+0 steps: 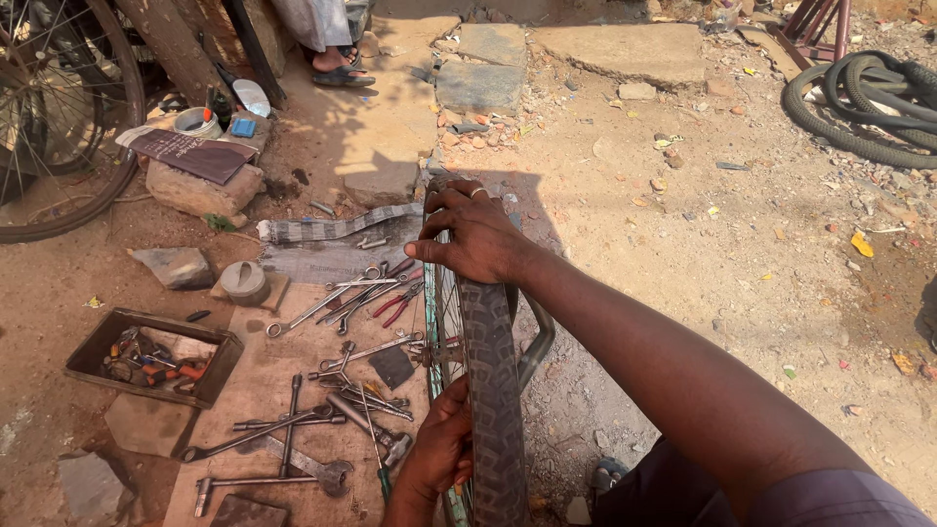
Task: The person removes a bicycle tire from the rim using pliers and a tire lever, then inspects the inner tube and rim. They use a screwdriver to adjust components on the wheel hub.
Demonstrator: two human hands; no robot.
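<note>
A bicycle wheel stands upright in front of me, its black knobbly tyre (493, 381) running from near my lap away toward the far ground. My right hand (473, 234) grips the top far part of the tyre, fingers curled over its left side, a ring on one finger. My left hand (444, 449) presses against the tyre's left side low down, next to the spokes and rim (439, 322). A grey metal fork or stay (537, 342) curves beside the wheel on the right.
Spanners, pliers and wrenches (342, 390) lie scattered on a board to the left. A tray of small tools (151, 356) sits further left. Another bicycle wheel (59, 127) leans at top left, coiled tyres (869, 98) at top right, a person's sandalled foot (342, 63) behind.
</note>
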